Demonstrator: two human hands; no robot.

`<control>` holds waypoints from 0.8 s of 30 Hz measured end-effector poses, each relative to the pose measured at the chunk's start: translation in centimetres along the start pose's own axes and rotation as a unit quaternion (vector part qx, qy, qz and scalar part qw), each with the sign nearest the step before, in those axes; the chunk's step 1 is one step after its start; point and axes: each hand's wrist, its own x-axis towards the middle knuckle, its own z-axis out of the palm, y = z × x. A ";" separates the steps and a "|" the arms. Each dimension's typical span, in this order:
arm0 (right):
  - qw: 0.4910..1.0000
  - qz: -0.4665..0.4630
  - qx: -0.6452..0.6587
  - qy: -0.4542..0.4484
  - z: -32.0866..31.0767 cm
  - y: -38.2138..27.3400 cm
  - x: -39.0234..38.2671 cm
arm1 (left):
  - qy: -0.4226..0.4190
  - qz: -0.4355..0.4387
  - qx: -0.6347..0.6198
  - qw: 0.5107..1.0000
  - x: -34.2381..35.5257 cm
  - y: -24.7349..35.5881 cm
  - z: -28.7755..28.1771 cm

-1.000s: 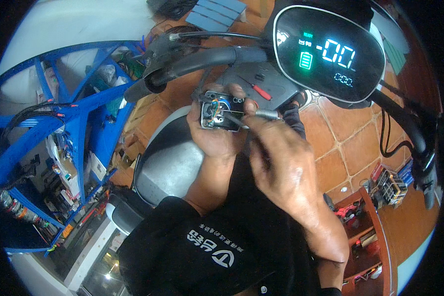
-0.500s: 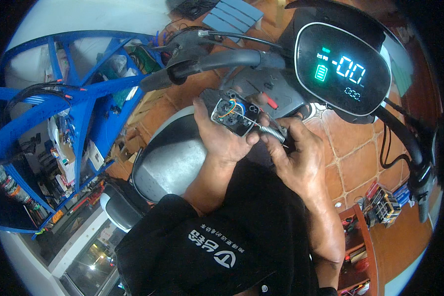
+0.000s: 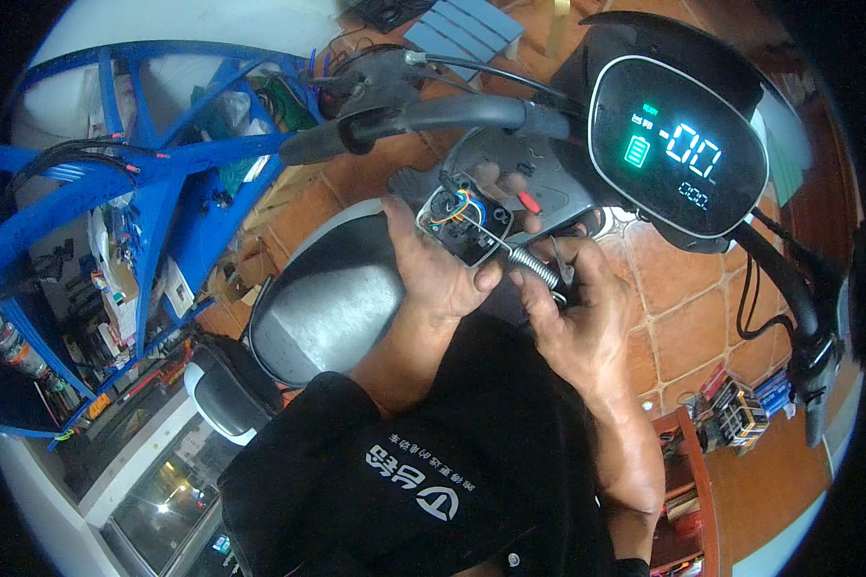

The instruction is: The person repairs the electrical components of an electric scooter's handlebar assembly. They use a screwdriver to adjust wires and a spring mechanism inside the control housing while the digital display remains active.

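One palm-up left hand (image 3: 435,276), fingers curled around an open housing (image 3: 470,246) — right hand (image 3: 588,322), fingers pinching a spring (image 3: 533,266)

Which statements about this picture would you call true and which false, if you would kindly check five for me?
1. The left hand holds an open housing with coloured wires. True.
2. The right hand is on the handlebar. False: the right hand is at the spring, well away from the handlebar.
3. The spring is to the right of the housing in the picture. True.
4. The display is dark. False: the display is lit.
5. The rack at the left is blue. True.
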 end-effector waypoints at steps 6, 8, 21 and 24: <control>0.997 -0.044 0.063 0.020 1.6 0.1 -0.9 | -0.078 -0.007 -0.057 0.995 -1.1 0.3 -1.7; 0.994 -0.108 0.022 -0.006 2.1 0.1 -0.9 | 0.029 0.060 0.070 0.995 -1.1 0.0 -1.1; 0.980 -0.124 -0.109 -0.112 -0.4 -1.3 1.6 | 0.140 0.059 0.103 0.983 -1.7 1.3 2.2; 0.966 -0.150 -0.177 -0.112 -1.2 -1.4 4.0 | 0.159 0.080 0.117 0.977 -1.8 1.4 2.1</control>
